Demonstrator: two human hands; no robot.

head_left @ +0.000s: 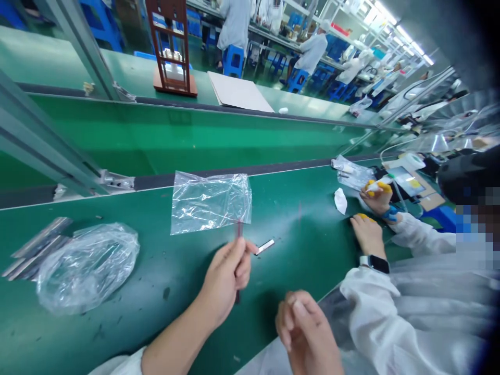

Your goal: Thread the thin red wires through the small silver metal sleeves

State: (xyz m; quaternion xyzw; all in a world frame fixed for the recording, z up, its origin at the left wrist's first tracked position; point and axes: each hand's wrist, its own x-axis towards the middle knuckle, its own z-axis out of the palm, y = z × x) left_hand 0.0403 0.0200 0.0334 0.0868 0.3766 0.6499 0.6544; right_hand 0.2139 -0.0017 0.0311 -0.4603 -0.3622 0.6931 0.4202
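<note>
My left hand (228,271) is closed around a thin dark red strip (239,229), which sticks out above and below the fingers. Close to its index fingertip is a small silver-white bar (265,247); whether the two touch I cannot tell. The strip's upper end overlaps the edge of a flat clear plastic bag (211,203) on the green bench (187,260). Lower right, my right hand (307,330) is raised with its fingers curled in and the thumb against them. Nothing shows in it.
At left lie a crumpled clear bag (89,268) and several metallic strips (39,247). A metal frame post (47,125) rises there. On the right, a co-worker's hands (369,237) work near a white scrap (340,201). Beyond the green channel stands a brown fixture (172,57) beside cardboard (240,92).
</note>
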